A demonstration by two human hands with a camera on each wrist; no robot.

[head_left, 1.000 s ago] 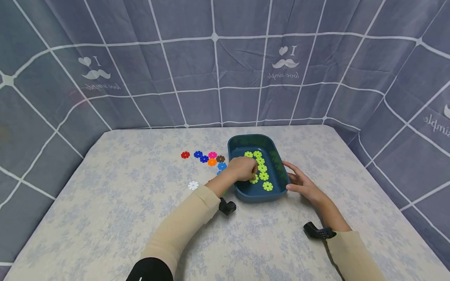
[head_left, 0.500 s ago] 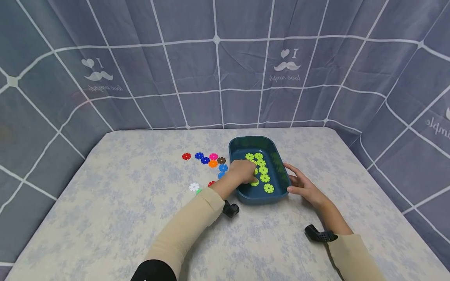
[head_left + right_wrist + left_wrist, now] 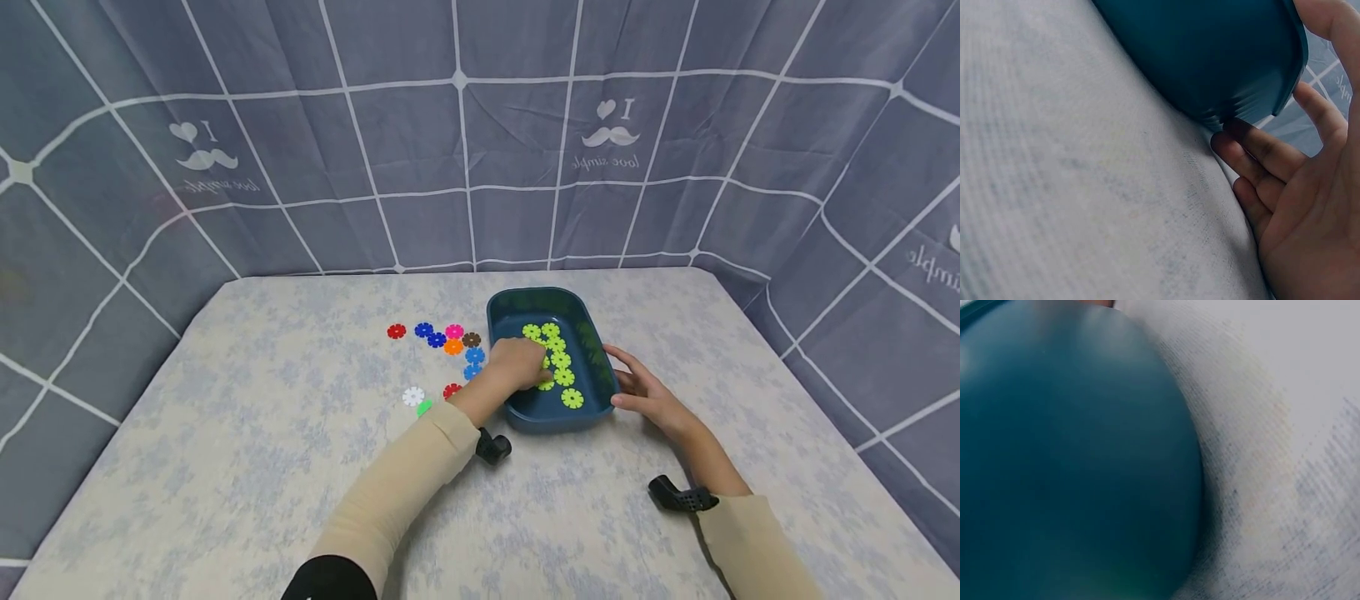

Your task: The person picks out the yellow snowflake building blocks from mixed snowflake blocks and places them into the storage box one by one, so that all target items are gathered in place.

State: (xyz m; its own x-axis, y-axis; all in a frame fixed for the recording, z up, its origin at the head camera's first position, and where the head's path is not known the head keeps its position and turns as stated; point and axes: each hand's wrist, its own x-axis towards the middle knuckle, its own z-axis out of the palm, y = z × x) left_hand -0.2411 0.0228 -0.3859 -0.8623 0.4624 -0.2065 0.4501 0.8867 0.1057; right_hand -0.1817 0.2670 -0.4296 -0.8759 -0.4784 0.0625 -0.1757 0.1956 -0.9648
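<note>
In the head view, a dark teal plastic bin [image 3: 600, 392] stands on the table with several yellow-green flower-shaped discs [image 3: 572, 398] on its floor. My left hand [image 3: 516, 363] reaches over its left wall, fingers bent down among the discs. Its fingertips are mostly hidden, so whether it pinches a disc cannot be made out. The left wrist view shows mainly the bin's outer wall [image 3: 1085, 456]. At the bin's right side, my right hand [image 3: 647, 395] touches the wall with spread fingers. The right wrist view shows those fingers [image 3: 1266, 150] against the bin [image 3: 1210, 56], with nothing wrapped in them.
Left of the bin lie loose flower-shaped discs: a red disc [image 3: 396, 331], a white disc [image 3: 413, 396], a green disc [image 3: 424, 407], an orange disc [image 3: 453, 346] and several others. A patterned cloth covers the table [image 3: 247, 433]. A grey-blue checked curtain [image 3: 420, 150] hangs behind.
My left hand has shifted slightly right within the bin, and its forearm has uncovered red and green discs on the table. The right hand stays at the bin's side.
</note>
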